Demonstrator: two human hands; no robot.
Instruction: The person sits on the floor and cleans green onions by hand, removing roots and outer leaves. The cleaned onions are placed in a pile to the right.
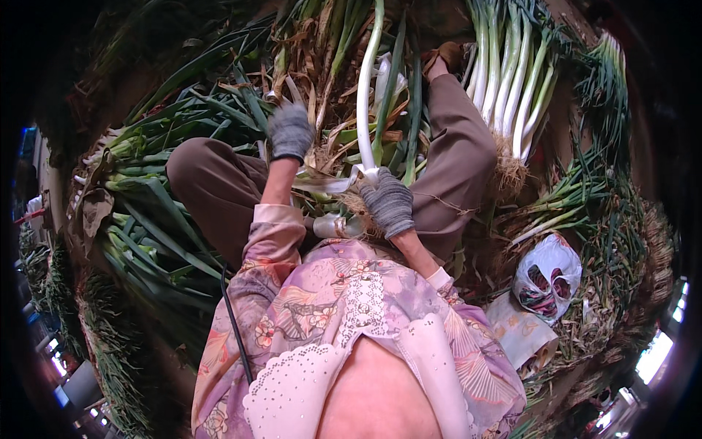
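Observation:
My right hand [388,203], in a grey knit glove, is closed round the root end of a long leek-like green onion [364,104], whose white shaft points away from me. A pale peeled leaf [323,184] hangs beside its base. Blurred by motion, my left hand [291,131], also gloved, is up and to the left, above dry leaves; whether it holds anything is unclear. Brown dry leaves [312,93] and green ones lie between my legs. By my right knee rests a row of cleaned green onions [504,93] with white shafts and bushy roots.
Untrimmed green onions [159,181] are heaped at my left. More bunches [603,93] lie at the far right. A white plastic bag [548,277] with dark patterned cloth inside sits at my right, near a pale sheet [518,329]. A black cord [236,324] runs along my left sleeve.

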